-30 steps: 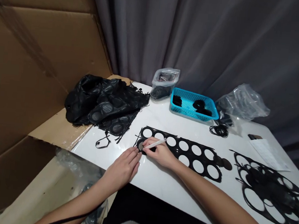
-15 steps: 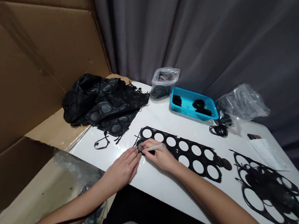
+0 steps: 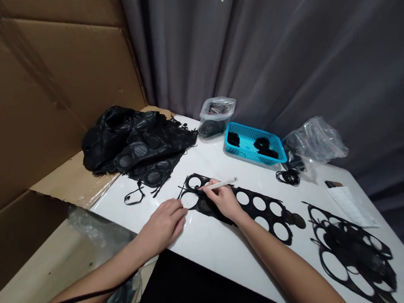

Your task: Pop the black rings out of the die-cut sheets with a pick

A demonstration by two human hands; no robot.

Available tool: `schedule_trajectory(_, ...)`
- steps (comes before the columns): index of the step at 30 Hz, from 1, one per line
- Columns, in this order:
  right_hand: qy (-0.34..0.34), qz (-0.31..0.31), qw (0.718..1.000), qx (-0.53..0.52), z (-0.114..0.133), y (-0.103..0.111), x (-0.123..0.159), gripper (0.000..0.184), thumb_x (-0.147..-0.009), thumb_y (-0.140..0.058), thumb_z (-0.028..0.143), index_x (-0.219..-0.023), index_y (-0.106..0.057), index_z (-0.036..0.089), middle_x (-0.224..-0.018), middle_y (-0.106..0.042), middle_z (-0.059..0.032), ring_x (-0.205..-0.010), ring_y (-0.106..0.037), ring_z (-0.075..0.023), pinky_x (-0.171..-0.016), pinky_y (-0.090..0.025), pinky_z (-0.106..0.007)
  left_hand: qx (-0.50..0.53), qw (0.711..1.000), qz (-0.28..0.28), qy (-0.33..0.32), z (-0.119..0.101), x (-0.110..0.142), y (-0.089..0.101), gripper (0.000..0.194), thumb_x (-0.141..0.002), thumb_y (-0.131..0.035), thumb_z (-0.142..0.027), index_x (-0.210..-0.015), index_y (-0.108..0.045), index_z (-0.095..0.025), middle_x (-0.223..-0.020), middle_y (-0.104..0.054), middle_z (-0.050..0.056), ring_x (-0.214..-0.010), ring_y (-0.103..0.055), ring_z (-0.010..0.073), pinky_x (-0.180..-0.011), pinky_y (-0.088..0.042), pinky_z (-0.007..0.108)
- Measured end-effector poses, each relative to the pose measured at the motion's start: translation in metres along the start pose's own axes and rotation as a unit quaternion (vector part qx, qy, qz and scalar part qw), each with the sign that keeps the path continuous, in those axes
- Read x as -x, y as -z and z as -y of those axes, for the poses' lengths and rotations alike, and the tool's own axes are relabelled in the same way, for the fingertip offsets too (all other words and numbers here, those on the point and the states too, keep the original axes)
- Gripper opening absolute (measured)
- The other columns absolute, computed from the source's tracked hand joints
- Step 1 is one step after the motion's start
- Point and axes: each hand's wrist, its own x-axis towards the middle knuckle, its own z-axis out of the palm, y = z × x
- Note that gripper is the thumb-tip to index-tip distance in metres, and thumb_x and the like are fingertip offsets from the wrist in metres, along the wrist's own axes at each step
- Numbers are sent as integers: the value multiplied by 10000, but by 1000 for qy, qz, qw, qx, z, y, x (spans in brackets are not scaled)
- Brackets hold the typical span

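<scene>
Our right hand (image 3: 223, 200) pinches a white pen-like tool (image 3: 221, 183) over a black sheet (image 3: 249, 213), round-holed in two rows, on the table (image 3: 201, 243). Our left hand (image 3: 164, 221) lies by its end, grip unclear. We cannot read the paper (image 3: 351, 206).

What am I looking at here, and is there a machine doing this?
No machine: a person works with two bare hands. The view comes from a camera worn on their head, looking forward and down. The right hand holds a white pen-like tool over a black sheet with rows of round holes. The left hand lies by the sheet's left end. Also on the white table are a crumpled black heap, a blue basket, a clear plastic bag and a tangle of holed black scraps.
</scene>
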Motion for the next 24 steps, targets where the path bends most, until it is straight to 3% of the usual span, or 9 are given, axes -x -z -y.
schedule_trajectory(3,-5,18,999,-40,6,-10,8,263,-948,-535,403,-848,-663,196,-707,-554,23,-635,-485,-140,-585,-351,-253,61,994,13,91,3,-14,5,181,-955,-519,-220,-1041,-677,-204,-959,-619,68,-953,-577,254,-872,-481,416)
schedule_trajectory(8,-5,28,998,-63,15,-20,14,218,-944,-546,368,-869,-655,195,-802,-623,3,-718,-556,-156,-657,-398,-265,167,967,23,192,13,-34,6,189,-917,-593,-360,-891,-710,-213,-881,-602,46,-906,-560,249,-838,-426,374)
schedule_trajectory(13,-17,57,994,-97,18,-23,20,194,-941,-555,370,-871,-629,205,-879,-693,-19,-808,-623,-184,-706,-443,-287,201,955,22,218,18,-37,4,200,-893,-587,-349,-782,-674,-207,-841,-600,39,-874,-550,241,-811,-392,357)
schedule_trajectory(24,4,21,998,-56,30,-28,25,136,-922,-570,289,-878,-674,214,-952,-727,-33,-905,-647,-198,-830,-466,-319,260,938,27,227,19,-34,12,197,-860,-566,-340,-769,-683,-210,-842,-644,33,-882,-579,223,-812,-414,333)
